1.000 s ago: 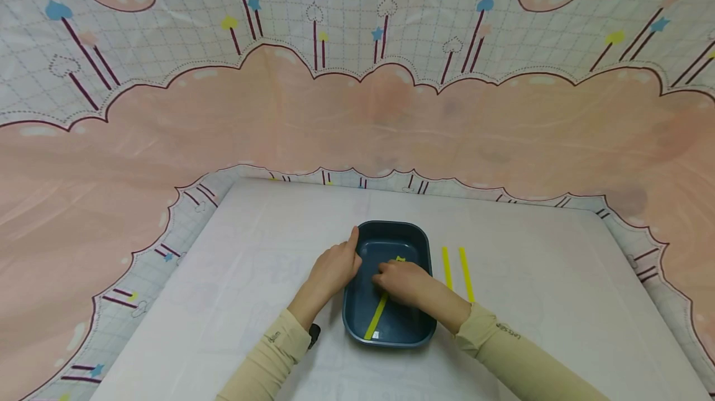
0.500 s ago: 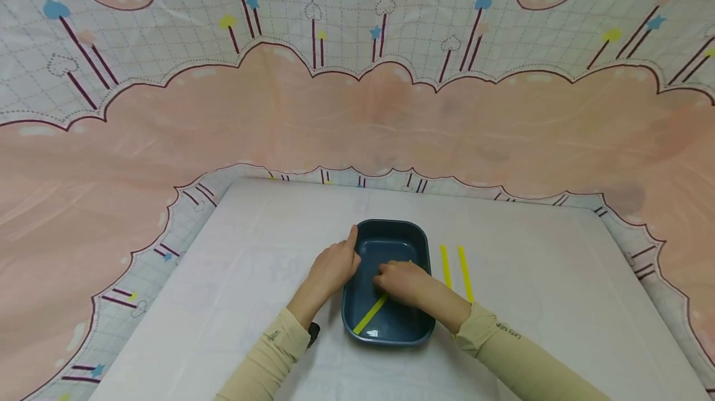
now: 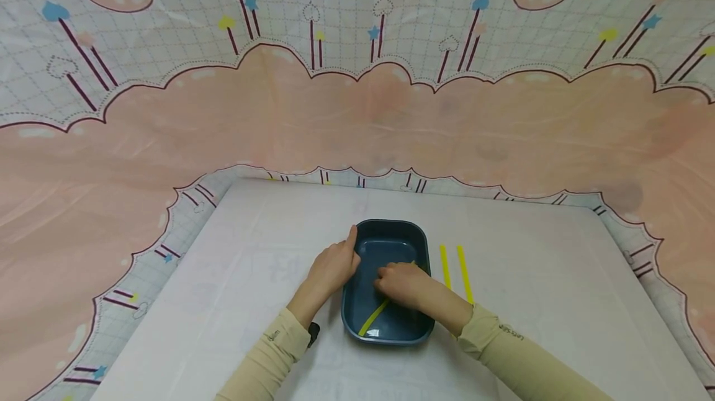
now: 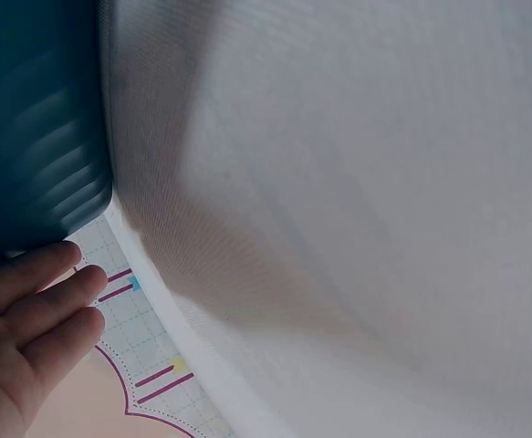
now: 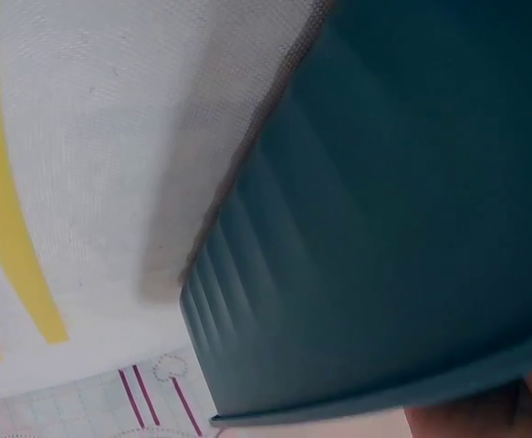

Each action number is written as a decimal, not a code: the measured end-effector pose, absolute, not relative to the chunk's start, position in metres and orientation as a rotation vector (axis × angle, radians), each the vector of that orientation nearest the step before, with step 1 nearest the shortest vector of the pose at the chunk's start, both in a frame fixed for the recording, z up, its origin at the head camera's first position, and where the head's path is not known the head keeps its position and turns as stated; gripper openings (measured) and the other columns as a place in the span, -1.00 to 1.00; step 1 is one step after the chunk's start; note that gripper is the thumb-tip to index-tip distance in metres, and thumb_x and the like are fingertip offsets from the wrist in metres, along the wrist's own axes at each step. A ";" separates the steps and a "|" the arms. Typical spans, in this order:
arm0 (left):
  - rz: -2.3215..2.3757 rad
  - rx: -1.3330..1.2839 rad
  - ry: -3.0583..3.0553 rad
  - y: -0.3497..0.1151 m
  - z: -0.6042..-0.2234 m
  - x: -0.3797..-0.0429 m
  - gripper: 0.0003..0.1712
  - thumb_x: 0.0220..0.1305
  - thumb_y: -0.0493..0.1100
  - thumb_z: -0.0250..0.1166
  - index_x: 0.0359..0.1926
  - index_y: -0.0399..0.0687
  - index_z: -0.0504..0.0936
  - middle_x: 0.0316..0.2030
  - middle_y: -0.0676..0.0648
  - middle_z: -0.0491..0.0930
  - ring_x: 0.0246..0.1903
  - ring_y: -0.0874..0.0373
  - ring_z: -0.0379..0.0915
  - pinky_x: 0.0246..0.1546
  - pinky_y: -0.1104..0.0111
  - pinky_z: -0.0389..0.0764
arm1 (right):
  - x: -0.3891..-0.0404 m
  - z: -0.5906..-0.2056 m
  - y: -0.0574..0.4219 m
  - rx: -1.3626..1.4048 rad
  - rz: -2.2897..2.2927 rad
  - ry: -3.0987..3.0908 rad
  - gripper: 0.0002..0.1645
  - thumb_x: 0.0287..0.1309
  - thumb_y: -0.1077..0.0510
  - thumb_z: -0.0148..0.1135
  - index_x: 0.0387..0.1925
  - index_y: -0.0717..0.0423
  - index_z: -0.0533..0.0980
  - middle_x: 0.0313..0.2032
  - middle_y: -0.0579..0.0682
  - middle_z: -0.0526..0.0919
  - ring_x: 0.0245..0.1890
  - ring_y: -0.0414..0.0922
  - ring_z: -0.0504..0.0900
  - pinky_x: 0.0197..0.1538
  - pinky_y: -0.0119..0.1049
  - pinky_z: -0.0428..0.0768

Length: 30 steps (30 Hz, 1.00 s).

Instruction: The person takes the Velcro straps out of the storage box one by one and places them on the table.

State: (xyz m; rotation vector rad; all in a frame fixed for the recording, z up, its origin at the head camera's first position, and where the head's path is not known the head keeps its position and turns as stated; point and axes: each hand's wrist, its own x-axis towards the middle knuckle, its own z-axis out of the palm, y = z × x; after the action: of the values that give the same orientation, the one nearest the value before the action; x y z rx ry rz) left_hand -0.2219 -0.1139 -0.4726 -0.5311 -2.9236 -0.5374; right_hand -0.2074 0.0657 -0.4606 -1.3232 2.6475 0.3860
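A dark blue rectangular basin [image 3: 365,246] with rounded corners stands on the white tabletop. My left hand [image 3: 332,267] grips its left rim, the index finger straight along the edge. In the left wrist view, fingers of that hand [image 4: 42,333] lie by the basin's ribbed outer wall [image 4: 37,137]. My right hand [image 3: 404,283] reaches inside with curled fingers and holds a narrow yellow paper strip [image 3: 373,318]. The strip bows below the hand, and its other end barely shows beyond the knuckles. The right fingertips are hidden; the right wrist view shows mostly the basin's outside [image 5: 366,246].
Two yellow strips [image 3: 465,274] lie side by side on the white table [image 3: 558,301], just right of the basin; the right forearm passes over their near ends. A patterned pink and white cloth [image 3: 357,121] hangs behind the table.
The yellow strip's near end has swung left in the basin and now curves. Its far end has slipped mostly behind the right hand. Both hands have stayed nearly in place.
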 end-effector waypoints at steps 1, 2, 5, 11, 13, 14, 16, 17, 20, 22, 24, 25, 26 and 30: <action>-0.536 -0.532 -2.924 -0.114 -0.473 -0.222 -0.33 0.30 -0.25 0.14 0.40 -0.35 0.25 -0.67 0.01 0.33 -0.74 0.21 0.21 -0.71 0.40 0.27 | -0.207 -0.459 0.066 -1.326 0.395 2.650 -0.79 0.20 0.18 0.32 -0.12 -0.05 0.68 -0.27 -0.11 0.63 -0.34 -0.19 0.55 -0.20 -0.34 0.59; -0.535 -0.533 -2.924 -0.114 -0.473 -0.222 -0.33 0.29 -0.25 0.14 0.40 -0.35 0.25 -0.67 0.01 0.33 -0.74 0.20 0.21 -0.70 0.40 0.27 | -0.207 -0.457 0.067 -1.331 0.406 2.656 -0.80 0.19 0.18 0.32 -0.13 -0.05 0.68 -0.28 -0.11 0.63 -0.34 -0.19 0.54 -0.20 -0.34 0.58; -0.529 -0.532 -2.921 -0.114 -0.474 -0.223 -0.33 0.28 -0.25 0.14 0.39 -0.36 0.26 -0.66 -0.01 0.36 -0.73 0.20 0.22 -0.70 0.38 0.29 | -0.206 -0.447 0.070 -1.347 0.442 2.693 -0.81 0.18 0.18 0.33 -0.14 -0.03 0.68 -0.28 -0.11 0.63 -0.33 -0.17 0.54 -0.19 -0.34 0.57; -0.546 -0.518 -2.924 -0.114 -0.474 -0.224 -0.33 0.28 -0.25 0.14 0.39 -0.35 0.26 -0.67 -0.01 0.35 -0.74 0.19 0.23 -0.70 0.37 0.29 | -0.208 -0.418 0.083 -1.368 0.440 2.823 -0.80 0.15 0.23 0.35 -0.15 0.02 0.67 -0.28 -0.08 0.62 -0.32 -0.14 0.55 -0.18 -0.33 0.56; -0.549 -0.517 -2.929 -0.113 -0.473 -0.225 -0.33 0.28 -0.25 0.13 0.40 -0.36 0.25 -0.67 -0.01 0.34 -0.74 0.19 0.23 -0.70 0.37 0.29 | -0.209 -0.408 0.088 -1.363 0.413 2.865 -0.80 0.13 0.25 0.35 -0.17 0.03 0.67 -0.30 -0.07 0.61 -0.33 -0.13 0.53 -0.20 -0.32 0.56; -0.553 -0.517 -2.932 -0.113 -0.473 -0.225 -0.33 0.29 -0.25 0.13 0.40 -0.36 0.25 -0.67 -0.01 0.34 -0.73 0.19 0.23 -0.69 0.38 0.29 | -0.209 -0.403 0.091 -1.361 0.400 2.885 -0.81 0.12 0.25 0.36 -0.19 0.03 0.67 -0.31 -0.07 0.61 -0.33 -0.13 0.53 -0.21 -0.32 0.56; -0.559 -0.517 -2.939 -0.113 -0.473 -0.224 -0.33 0.30 -0.25 0.12 0.40 -0.36 0.24 -0.67 0.00 0.35 -0.73 0.19 0.24 -0.69 0.38 0.29 | -0.209 -0.395 0.098 -1.363 0.376 2.919 -0.83 0.10 0.27 0.37 -0.22 0.05 0.66 -0.33 -0.06 0.58 -0.35 -0.12 0.51 -0.23 -0.32 0.56; -0.561 -0.517 -2.941 -0.113 -0.473 -0.224 -0.33 0.30 -0.25 0.11 0.40 -0.36 0.24 -0.67 0.00 0.35 -0.73 0.19 0.24 -0.68 0.38 0.30 | -0.210 -0.391 0.101 -1.365 0.364 2.935 -0.83 0.09 0.29 0.37 -0.24 0.06 0.65 -0.34 -0.05 0.57 -0.36 -0.11 0.51 -0.24 -0.32 0.55; -0.562 -0.519 -2.940 -0.112 -0.472 -0.224 -0.33 0.30 -0.25 0.11 0.40 -0.37 0.24 -0.66 0.00 0.36 -0.72 0.19 0.24 -0.67 0.38 0.30 | -0.210 -0.382 0.111 -1.356 0.309 2.982 -0.82 0.04 0.34 0.40 -0.28 0.10 0.64 -0.37 -0.03 0.56 -0.38 -0.10 0.51 -0.28 -0.31 0.55; -0.557 -0.522 -2.931 -0.112 -0.471 -0.224 -0.33 0.30 -0.25 0.12 0.40 -0.37 0.24 -0.67 0.00 0.36 -0.72 0.20 0.24 -0.68 0.39 0.30 | -0.211 -0.378 0.117 -1.333 0.267 3.003 -0.82 0.01 0.36 0.41 -0.31 0.13 0.62 -0.39 -0.02 0.55 -0.39 -0.09 0.50 -0.29 -0.31 0.55; -0.548 -0.525 -2.921 -0.113 -0.471 -0.224 -0.34 0.29 -0.26 0.12 0.39 -0.38 0.25 -0.66 -0.01 0.37 -0.71 0.20 0.24 -0.67 0.39 0.30 | -0.211 -0.376 0.122 -1.294 0.242 3.009 -0.81 -0.01 0.37 0.43 -0.34 0.13 0.62 -0.40 -0.02 0.53 -0.40 -0.10 0.49 -0.29 -0.31 0.55; -0.545 -0.528 -2.916 -0.113 -0.471 -0.224 -0.34 0.29 -0.26 0.12 0.39 -0.38 0.25 -0.66 -0.01 0.38 -0.71 0.20 0.24 -0.67 0.39 0.30 | -0.211 -0.375 0.124 -1.270 0.237 3.009 -0.81 -0.02 0.36 0.44 -0.34 0.13 0.61 -0.41 -0.03 0.53 -0.40 -0.10 0.48 -0.29 -0.32 0.55; -0.544 -0.528 -2.915 -0.113 -0.471 -0.224 -0.34 0.29 -0.26 0.13 0.39 -0.38 0.25 -0.65 -0.01 0.38 -0.71 0.20 0.24 -0.68 0.39 0.30 | -0.211 -0.374 0.126 -1.251 0.229 3.009 -0.82 -0.02 0.36 0.44 -0.35 0.13 0.61 -0.42 -0.03 0.53 -0.41 -0.11 0.48 -0.29 -0.33 0.55; -0.549 -0.522 -2.922 -0.113 -0.473 -0.223 -0.34 0.29 -0.26 0.13 0.39 -0.38 0.25 -0.66 -0.01 0.37 -0.72 0.20 0.24 -0.68 0.39 0.30 | -0.211 -0.373 0.135 -1.209 0.175 3.024 -0.85 0.02 0.33 0.42 -0.41 0.11 0.58 -0.46 -0.07 0.48 -0.44 -0.13 0.44 -0.32 -0.34 0.51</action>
State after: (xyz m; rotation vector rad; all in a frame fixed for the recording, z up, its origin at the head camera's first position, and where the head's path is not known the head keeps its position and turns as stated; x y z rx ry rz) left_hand -0.2234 -0.1128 -0.4728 -0.5218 -2.9218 -0.5485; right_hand -0.2111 0.1348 -0.3729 -1.2089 3.0238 0.1745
